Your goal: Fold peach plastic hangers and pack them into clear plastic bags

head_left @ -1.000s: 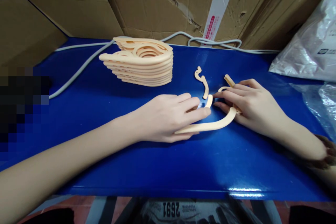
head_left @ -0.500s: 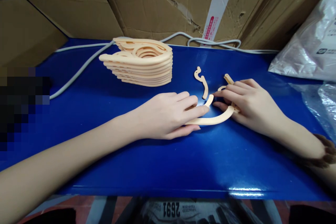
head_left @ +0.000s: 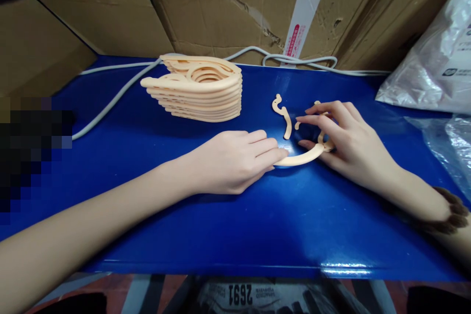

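The person's left hand (head_left: 239, 162) pinches one end of a peach-coloured, curved, plastic-looking strip (head_left: 300, 158) above a glossy blue tabletop (head_left: 221, 235). The right hand (head_left: 348, 135) arches, fingers parted, around the strip's other end; whether it grips cannot be told. Beyond lie a small peach hooked piece (head_left: 287, 120) and, farther left, a stack of matching peach looped frames (head_left: 198, 100).

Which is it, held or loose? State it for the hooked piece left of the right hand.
Loose. The hooked piece lies on the blue table, with visible gaps from the left hand and right hand.
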A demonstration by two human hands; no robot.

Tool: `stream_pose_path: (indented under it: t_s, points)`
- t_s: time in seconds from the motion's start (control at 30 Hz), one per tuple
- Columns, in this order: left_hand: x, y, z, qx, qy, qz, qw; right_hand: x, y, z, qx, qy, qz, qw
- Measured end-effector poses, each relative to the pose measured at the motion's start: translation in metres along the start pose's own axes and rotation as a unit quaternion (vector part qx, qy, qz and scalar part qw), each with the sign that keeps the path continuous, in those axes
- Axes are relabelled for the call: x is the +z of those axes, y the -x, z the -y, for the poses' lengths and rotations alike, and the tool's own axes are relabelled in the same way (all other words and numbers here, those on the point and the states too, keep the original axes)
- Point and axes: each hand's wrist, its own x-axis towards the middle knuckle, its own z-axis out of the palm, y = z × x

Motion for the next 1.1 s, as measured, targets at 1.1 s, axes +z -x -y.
stream_pose_path:
  t_s: [1.1]
  points:
    - [0.002,0.000,0.001,0.022,-0.031,-0.057,0.998,-0.011,-0.002,0.006,-0.024,-0.116,0.036,0.992]
